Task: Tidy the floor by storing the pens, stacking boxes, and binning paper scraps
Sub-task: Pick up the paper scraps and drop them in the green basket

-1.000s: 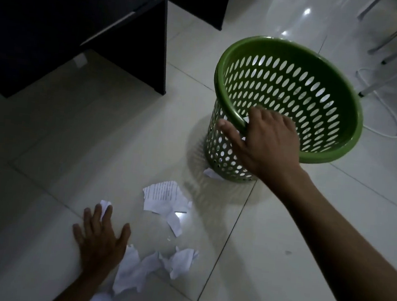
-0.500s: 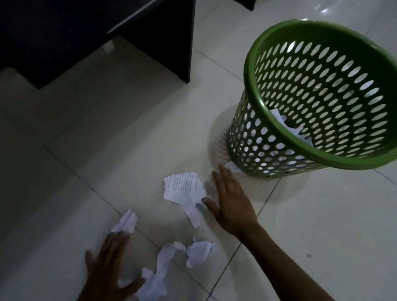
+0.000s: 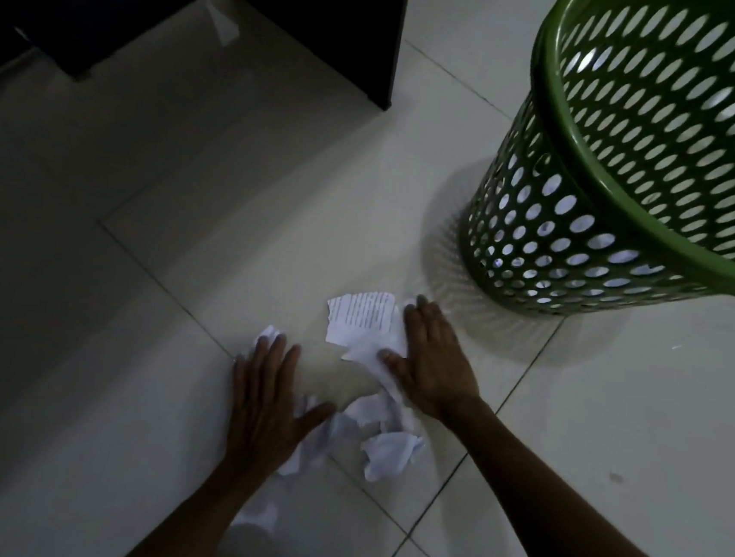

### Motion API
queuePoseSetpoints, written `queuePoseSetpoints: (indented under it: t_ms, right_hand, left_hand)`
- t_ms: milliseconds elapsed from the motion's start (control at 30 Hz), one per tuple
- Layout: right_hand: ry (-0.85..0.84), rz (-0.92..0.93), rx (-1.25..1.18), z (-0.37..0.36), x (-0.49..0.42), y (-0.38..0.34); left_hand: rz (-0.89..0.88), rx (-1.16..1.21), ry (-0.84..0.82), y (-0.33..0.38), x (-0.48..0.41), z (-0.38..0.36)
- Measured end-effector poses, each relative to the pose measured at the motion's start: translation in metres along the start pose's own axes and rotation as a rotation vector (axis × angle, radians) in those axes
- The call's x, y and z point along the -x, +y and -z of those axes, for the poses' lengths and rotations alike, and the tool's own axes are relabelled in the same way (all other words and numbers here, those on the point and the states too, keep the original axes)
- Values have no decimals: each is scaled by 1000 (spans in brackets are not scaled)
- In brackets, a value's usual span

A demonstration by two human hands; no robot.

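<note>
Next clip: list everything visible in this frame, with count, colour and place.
Bin: one, green, perforated, upper right; white paper shows through its holes.
Printed scrap: one, white, touching the right hand.
Crumpled scraps: several, white, between the hands; count unclear.
Small scrap: one, white, at the left fingertips.
Furniture: dark, upper left.
Floor: pale tiles.
Left hand: flat on floor, fingers straight.
Right hand: flat, fingers straight.

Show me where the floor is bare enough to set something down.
Bare tiles lie right of the right hand, nearer than the green basket, and left of the left hand, toward the dark furniture. Crowded: paper scraps between the hands.
</note>
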State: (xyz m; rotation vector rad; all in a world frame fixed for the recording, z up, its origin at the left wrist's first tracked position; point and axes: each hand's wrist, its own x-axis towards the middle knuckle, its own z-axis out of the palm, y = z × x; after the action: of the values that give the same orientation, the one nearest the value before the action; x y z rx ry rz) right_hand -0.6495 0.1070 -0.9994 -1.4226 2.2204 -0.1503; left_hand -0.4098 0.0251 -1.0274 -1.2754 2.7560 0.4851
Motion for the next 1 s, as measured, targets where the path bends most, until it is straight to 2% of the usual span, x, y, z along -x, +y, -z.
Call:
queuePoseSetpoints:
  t_ms: [100,167,267,333,433,567,800,900,1000]
  right_hand:
    - [-32,210,-46,-3,16,-6]
    - [-21,285,-50,-1,20,1]
    - [-35,363,57,1,17,8]
    - [-67,422,155,-6,15,6]
    - [-92,428,214,-22,10,3]
    - [-121,431,232,-24,2,2]
    - [-25,447,-83,-29,16,-3]
    - [-4,475,-80,-28,17,-9]
    - [-87,453,-80,-22,18,-15]
  left_hand:
    - [5,-32,4,15,-27,9]
    - [28,-3,-16,19,-36,15]
    - [37,75,-37,14,-29,16]
    - [-47,33,-55,9,-17,11]
    - [-175,-75,-99,6,-10,4]
    - [-265,-103,-26,4,-11,-3]
    - [-349,55,223,3,-5,-17]
    - [-349,35,207,2,-5,-17]
    - [-349,16,138,9,-6,-12]
